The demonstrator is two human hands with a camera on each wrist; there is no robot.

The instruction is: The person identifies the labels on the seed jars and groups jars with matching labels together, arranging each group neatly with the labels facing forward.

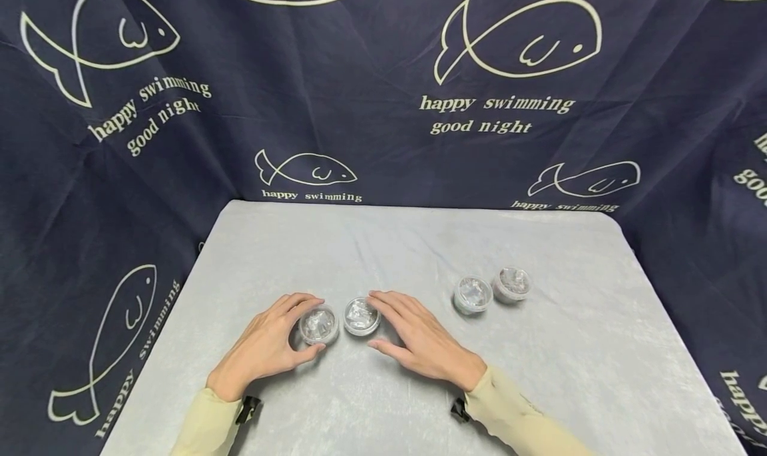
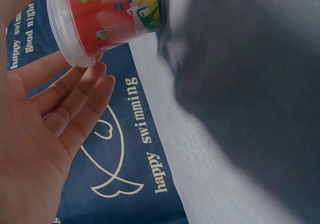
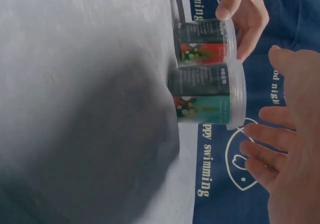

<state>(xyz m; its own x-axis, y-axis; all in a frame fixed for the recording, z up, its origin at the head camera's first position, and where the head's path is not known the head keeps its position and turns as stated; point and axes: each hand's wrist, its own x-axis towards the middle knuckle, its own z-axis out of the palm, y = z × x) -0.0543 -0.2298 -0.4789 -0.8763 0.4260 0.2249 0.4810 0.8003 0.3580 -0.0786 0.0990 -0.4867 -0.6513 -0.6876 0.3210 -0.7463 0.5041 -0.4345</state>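
Two round plastic tubs with clear lids stand upright, side by side, near the middle of the table. My left hand (image 1: pixel 263 343) holds the left one, a tub with a red label (image 1: pixel 318 325), thumb and fingers on opposite sides of its lid. In the left wrist view, this red-labelled tub (image 2: pixel 107 26) shows a printed bee and leaves. Around the right side of the other tub (image 1: pixel 361 317), my right hand (image 1: pixel 425 343) is spread with thumb and fingers apart. The right wrist view shows that tub's teal and dark label (image 3: pixel 202 109) and a gap before the fingers.
Two more lidded tubs stand close together farther right, one nearer (image 1: pixel 473 295) and one behind it (image 1: pixel 512 284). A pale grey cloth covers the table (image 1: pixel 395 243). Dark blue fabric with fish drawings (image 1: pixel 383 110) hangs behind and along both sides.
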